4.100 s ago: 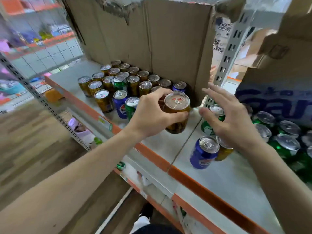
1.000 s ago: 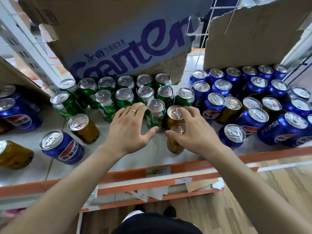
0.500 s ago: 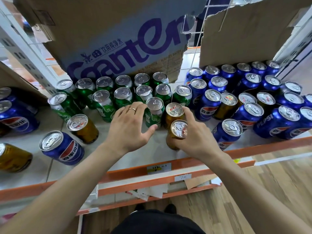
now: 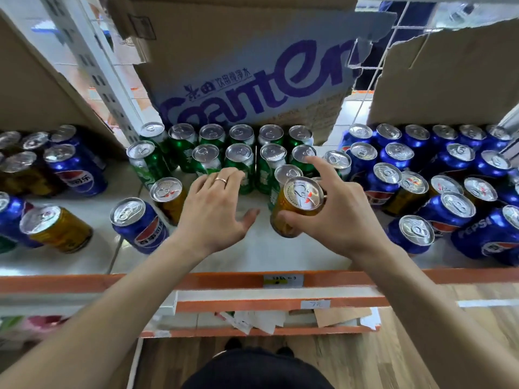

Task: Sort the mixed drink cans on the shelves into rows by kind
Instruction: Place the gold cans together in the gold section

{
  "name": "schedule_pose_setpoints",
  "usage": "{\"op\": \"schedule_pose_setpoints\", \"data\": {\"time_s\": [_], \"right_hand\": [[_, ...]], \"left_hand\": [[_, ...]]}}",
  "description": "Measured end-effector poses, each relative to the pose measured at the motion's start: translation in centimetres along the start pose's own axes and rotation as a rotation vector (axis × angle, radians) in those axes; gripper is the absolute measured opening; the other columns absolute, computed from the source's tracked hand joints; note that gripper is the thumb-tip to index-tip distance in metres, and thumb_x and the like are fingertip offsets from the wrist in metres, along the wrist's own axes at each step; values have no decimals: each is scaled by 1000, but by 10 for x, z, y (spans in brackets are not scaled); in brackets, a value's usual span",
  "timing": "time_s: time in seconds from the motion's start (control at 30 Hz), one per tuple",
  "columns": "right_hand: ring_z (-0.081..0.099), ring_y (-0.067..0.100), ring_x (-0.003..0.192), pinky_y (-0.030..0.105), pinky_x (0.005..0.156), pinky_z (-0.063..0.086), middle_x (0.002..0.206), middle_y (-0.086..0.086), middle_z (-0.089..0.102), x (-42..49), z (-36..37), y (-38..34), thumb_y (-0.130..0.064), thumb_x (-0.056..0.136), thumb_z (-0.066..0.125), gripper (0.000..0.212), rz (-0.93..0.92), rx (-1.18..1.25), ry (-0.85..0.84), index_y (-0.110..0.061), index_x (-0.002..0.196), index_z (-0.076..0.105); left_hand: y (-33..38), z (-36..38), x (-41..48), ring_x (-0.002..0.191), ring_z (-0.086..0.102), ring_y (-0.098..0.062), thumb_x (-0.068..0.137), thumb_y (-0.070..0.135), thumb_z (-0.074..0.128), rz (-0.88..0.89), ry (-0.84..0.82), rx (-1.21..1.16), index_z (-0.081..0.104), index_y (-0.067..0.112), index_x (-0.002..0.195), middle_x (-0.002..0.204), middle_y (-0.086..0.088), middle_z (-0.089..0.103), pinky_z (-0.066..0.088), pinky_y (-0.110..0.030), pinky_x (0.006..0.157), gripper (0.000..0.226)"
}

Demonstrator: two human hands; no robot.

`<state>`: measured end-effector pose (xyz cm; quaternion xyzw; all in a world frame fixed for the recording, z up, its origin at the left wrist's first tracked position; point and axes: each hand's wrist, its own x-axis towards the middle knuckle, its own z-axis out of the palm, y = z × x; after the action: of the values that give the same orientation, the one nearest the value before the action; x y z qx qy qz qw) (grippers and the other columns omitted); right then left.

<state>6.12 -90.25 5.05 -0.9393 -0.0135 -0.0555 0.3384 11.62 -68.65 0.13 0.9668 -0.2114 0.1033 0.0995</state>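
Head view: R hand (image 4: 337, 220) grips gold can (image 4: 295, 211) w/ thumb + lower fingers, index lifted off. Can tilted, just in front of green cans (image 4: 238, 161), low over shelf (image 4: 252, 256). L hand (image 4: 216, 209) open, empty, alongside. Risk: partial grip, so can may slip or clip nearest green can.

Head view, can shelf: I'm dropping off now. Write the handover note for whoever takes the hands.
Right hand: grips a gold can, tilted, in front of the green cans.
Left hand: open, empty, beside it.
Done: green cans stand in rows at centre back; blue Pepsi cans mostly grouped on the right.
Left: place the held can; pull the gold strays out of the blue group; sort the mixed cans at left.
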Motion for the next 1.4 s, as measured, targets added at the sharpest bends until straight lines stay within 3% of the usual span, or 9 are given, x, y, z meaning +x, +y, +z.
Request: {"op": "schedule_pose_setpoints", "data": {"time_s": [0.13, 0.23, 0.37, 0.5, 0.6, 0.83, 1.0, 1.23, 1.4], "right_hand": [[59, 25, 113, 43, 97, 49, 121, 4, 67, 12, 16, -19, -61, 64, 76, 102, -109, 19, -31, -27, 150, 33], [56, 26, 114, 34, 95, 44, 120, 4, 66, 18, 30, -32, -55, 66, 80, 98, -164, 9, -46, -28, 149, 35], [49, 12, 106, 18, 81, 28, 116, 0, 66, 24, 48, -48, -50, 69, 82, 93, -214, 8, -93, -27, 148, 37], [58, 15, 107, 18, 86, 39, 113, 0, 69, 27, 62, -59, -51, 69, 82, 93, -231, 39, -118, -23, 147, 40], [53, 22, 119, 25, 89, 35, 121, 2, 67, 27, 67, -62, -53, 69, 81, 92, -195, -1, -126, -22, 146, 42], [63, 13, 91, 29, 84, 48, 95, -10, 68, 20, 52, -59, -52, 67, 82, 64, -175, 3, -17, -20, 118, 65], [63, 10, 96, 27, 88, 51, 106, -3, 71, 5, 31, -51, -50, 66, 82, 70, -101, -16, 110, -17, 125, 65], [60, 3, 96, -2, 85, 37, 101, -14, 63, -38, -10, -28, -54, 64, 80, 76, 37, -90, 305, -17, 128, 64], [59, -3, 96, -3, 86, 35, 105, -12, 66, -68, -48, -11, -50, 67, 82, 72, 120, -147, 425, -15, 128, 65]], "left_hand": [[-37, -13, -25, 124, 53, -33, 84, 57, 54, -149, 69, 51, 52, 10, 130, 135, -10, 57, 33, -51, 111, 66], [-67, -24, -50, 128, 47, -32, 82, 56, 59, -298, 129, 83, 53, 11, 128, 138, -8, 53, 27, -52, 115, 65], [-96, -29, -80, 126, 46, -36, 80, 46, 72, -466, 112, 34, 52, 9, 130, 139, -9, 48, 40, -49, 104, 66], [-116, -26, -94, 117, 55, -33, 80, 39, 78, -521, 28, -254, 43, 23, 138, 134, -8, 53, 50, -47, 96, 69], [-123, -25, -95, 113, 58, -27, 76, 36, 82, -489, 67, -357, 45, 26, 134, 126, -5, 60, 52, -47, 93, 69], [-108, -41, -79, 106, 58, -19, 67, 43, 88, -357, 109, -510, 52, 22, 129, 118, 2, 56, 55, -43, 89, 75], [-78, -60, -44, 104, 59, -15, 66, 43, 88, -202, 128, -624, 57, 21, 125, 115, 5, 59, 53, -28, 87, 71], [-18, -63, 15, 103, 61, -10, 66, 47, 86, 99, 66, -711, 58, 22, 124, 115, 8, 62, 54, -30, 89, 69], [39, -55, 49, 102, 62, -13, 66, 39, 90, 286, 2, -768, 60, 19, 122, 112, 6, 63, 54, -33, 91, 66]]}}
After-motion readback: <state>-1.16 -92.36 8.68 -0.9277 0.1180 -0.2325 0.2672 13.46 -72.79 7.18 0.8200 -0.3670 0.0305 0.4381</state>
